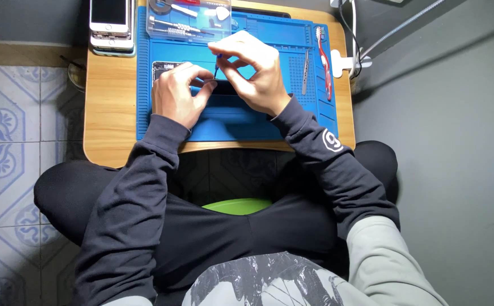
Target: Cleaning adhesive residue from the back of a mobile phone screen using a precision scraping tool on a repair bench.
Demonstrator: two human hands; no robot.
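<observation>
An opened phone (164, 69) lies on a blue work mat (235, 122), mostly hidden under my hands. My left hand (177, 95) rests on the phone and pinches it near its middle. My right hand (253, 68) holds a small thin screwdriver (216, 69) upright, its tip pointing down at the phone beside my left fingers. Both arms wear dark sleeves.
The mat covers a small wooden table (106, 130). A clear tool case (189, 20) sits at the mat's far edge; tweezers (305, 73) and a red-handled tool (324, 62) lie at its right. Stacked phones (111, 25) sit far left. Cables hang at far right.
</observation>
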